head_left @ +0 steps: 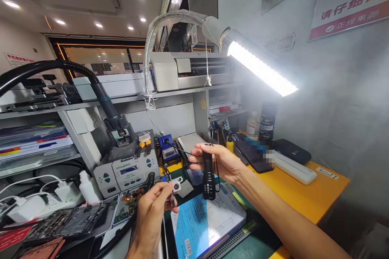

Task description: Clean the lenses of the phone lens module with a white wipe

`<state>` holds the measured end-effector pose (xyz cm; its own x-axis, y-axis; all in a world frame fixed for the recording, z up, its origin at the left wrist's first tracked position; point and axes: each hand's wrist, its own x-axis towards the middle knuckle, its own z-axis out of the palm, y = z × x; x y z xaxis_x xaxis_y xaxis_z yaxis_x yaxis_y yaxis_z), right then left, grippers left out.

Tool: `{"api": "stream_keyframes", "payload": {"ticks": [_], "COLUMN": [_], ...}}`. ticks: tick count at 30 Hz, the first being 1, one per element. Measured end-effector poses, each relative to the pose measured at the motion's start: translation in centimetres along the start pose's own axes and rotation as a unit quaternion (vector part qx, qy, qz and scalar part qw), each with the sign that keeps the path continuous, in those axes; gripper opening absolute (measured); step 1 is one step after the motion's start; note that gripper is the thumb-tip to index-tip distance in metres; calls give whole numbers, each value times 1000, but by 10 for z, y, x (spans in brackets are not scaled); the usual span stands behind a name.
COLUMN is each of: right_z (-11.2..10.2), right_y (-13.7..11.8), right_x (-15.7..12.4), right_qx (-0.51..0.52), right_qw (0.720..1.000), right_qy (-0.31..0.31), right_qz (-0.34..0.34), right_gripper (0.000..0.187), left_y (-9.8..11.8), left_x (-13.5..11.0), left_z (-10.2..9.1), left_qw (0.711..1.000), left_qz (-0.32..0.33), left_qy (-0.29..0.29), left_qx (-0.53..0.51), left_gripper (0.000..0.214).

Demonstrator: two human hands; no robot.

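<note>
My left hand (pixel 154 206) pinches a small pale part with a round black lens (pixel 176 186), which looks like a camera module. My fingers cover some of it. In my right hand (pixel 223 160) is a black flashlight (pixel 208 182), held upright with its wider end down and my thumb near its top; a thin cord hangs beside it. The flashlight is to the right of the lens part, apart from it. Below both hands lies a flat blue and white box (pixel 200 220), partly lit brightly.
A bright lamp (pixel 261 68) on a bent neck hangs over the bench. At left are a grey rework station (pixel 124 174), a black hose arm (pixel 103 97), circuit boards (pixel 129 206) and white chargers (pixel 65 190). A dark phone (pixel 251 153) lies on the yellow surface at right.
</note>
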<state>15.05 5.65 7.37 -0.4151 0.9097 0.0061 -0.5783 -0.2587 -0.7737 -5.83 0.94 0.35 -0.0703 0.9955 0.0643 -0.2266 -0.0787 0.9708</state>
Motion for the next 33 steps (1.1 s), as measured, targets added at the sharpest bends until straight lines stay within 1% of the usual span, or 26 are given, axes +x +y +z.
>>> {"api": "stream_keyframes", "payload": {"ticks": [5, 8, 10, 17, 24, 27, 30, 33], "right_z": [-5, -10, -11, -10, -15, -14, -11, -8], "right_y": [11, 12, 10, 8, 15, 18, 21, 24], "right_x": [10, 10, 8, 3, 7, 7, 8, 6], "right_qx": [-23, -23, -24, -71, -123, -148, -177, -214], "right_qw": [995, 993, 993, 991, 978, 973, 968, 960], "right_qy": [90, 114, 114, 105, 149, 156, 144, 120], "right_qz": [-25, -15, -9, -37, -75, -86, -103, -134], "right_gripper": [27, 29, 29, 26, 30, 31, 29, 27], "left_y": [-1, -2, -2, -3, -1, 0, 1, 1], "left_x": [1, 1, 2, 5, 2, 1, 1, 2], "left_z": [-1, -2, -2, -4, -4, -3, -3, -3], "left_qw": [1000, 1000, 1000, 1000, 1000, 1000, 1000, 1000], "left_qz": [-1, -4, -5, 7, 3, -1, -2, -4], "left_qy": [-2, -1, 0, 4, 7, 10, 11, 11], "left_qx": [1, 2, 4, 8, 10, 10, 12, 12], "left_gripper": [23, 23, 22, 18, 19, 19, 19, 20]}}
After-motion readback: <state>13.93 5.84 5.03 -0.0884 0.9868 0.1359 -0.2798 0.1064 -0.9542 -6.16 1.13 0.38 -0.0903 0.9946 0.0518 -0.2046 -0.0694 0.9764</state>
